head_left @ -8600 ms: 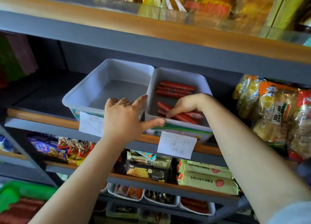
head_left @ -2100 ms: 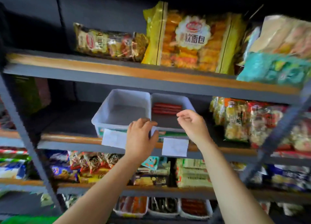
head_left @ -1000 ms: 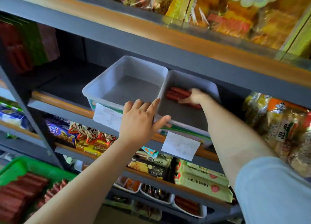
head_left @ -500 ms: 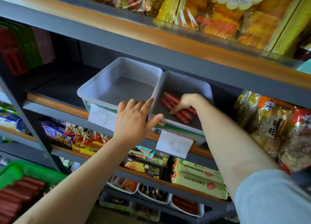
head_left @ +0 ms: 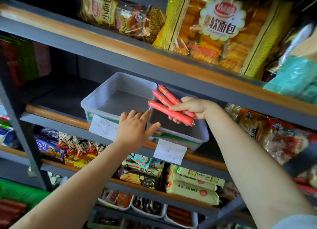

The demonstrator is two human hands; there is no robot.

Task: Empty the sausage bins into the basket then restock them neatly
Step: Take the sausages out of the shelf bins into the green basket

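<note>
The right hand (head_left: pixel 190 107) had its fingers (head_left: pixel 175 107) curled around a bundle of 3 red sausages (head_left: pixel 169 106), held above the right bin (head_left: pixel 199 134), whose visible floor was bare. The left hand (head_left: pixel 134 128) lay with fingers released and straight on the front rims where the left bin (head_left: pixel 96 101) met the right one, thumb spread. Both bins sat side by side on the middle shelf (head_left: pixel 56 117). A green basket (head_left: pixel 20 192) holding red sausages showed at the lower left
</note>
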